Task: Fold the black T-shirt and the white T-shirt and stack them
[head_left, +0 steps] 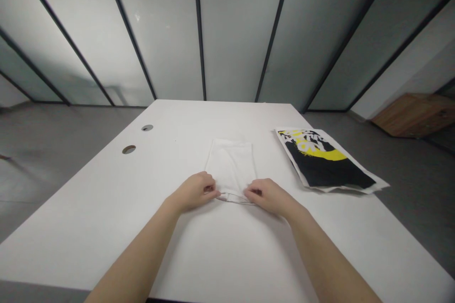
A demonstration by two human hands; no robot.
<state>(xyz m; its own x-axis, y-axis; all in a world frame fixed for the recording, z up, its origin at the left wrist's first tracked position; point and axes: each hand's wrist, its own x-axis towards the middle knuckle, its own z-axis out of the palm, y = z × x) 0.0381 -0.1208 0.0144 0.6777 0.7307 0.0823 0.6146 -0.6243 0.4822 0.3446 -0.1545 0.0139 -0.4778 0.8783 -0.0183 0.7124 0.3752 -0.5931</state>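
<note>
A white folded cloth [232, 165] lies flat on the white table [185, 255], a few soft creases running across it. Its near edge shows a thin layered hem. My left hand [199, 191] pinches the near left corner between thumb and curled fingers. At the near right corner, my right hand [268, 195] grips the same edge in a similar pinch. Both hands rest low, close to the tabletop. The cloth's corners are partly hidden under my fingers.
To the right lies a stack of white pieces, the top one with a black, yellow and white print [327, 158]. Two round holes [129, 149] pierce the table at the left. Frosted glass panels [234, 33] stand behind, and a wooden box [415, 114] sits at far right.
</note>
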